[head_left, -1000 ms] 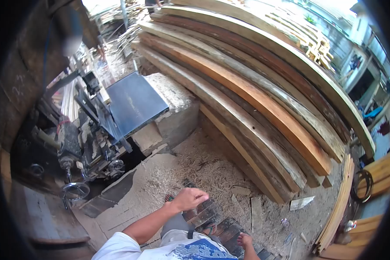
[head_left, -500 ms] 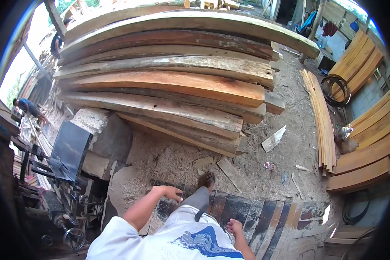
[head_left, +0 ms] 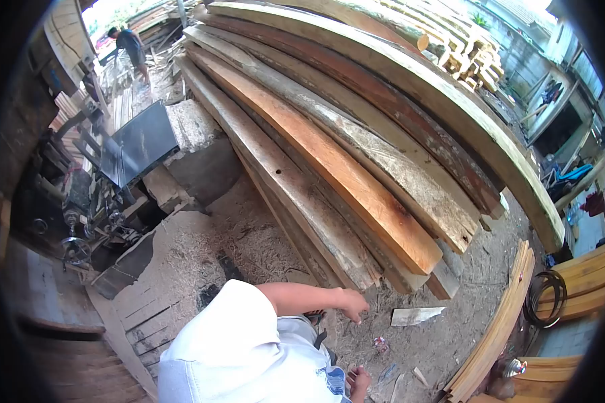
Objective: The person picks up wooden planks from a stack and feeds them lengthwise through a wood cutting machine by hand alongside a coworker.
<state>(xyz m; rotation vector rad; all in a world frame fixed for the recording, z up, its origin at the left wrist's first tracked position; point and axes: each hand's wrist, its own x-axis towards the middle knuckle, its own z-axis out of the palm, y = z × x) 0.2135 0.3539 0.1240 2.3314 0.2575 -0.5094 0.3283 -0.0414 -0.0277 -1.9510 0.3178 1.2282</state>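
My left hand (head_left: 351,304) hangs in front of my body, holding nothing, its fingers loosely bent and apart. Just beyond it are the near ends of the stacked timber beams (head_left: 329,195), one with a bright orange sawn face. A pale wood offcut (head_left: 415,316) lies on the ground to its right. Low in the view, my right hand (head_left: 359,381) hangs by my side with loosely curled fingers and nothing visible in it. Nearest to that hand on the ground is a small red and white wrapper (head_left: 381,344).
Machinery with a handwheel (head_left: 76,250) and a dark flat panel (head_left: 140,144) stands at left. Sawdust (head_left: 202,248) covers the ground. Long thin boards (head_left: 497,322) and a black coil (head_left: 544,299) lie at right. A person (head_left: 129,54) bends over far left.
My view has swung left and I have moved closer to the beam ends. The beams now slant down to the right. Both hands remain empty, and my left arm now reaches across to the right.
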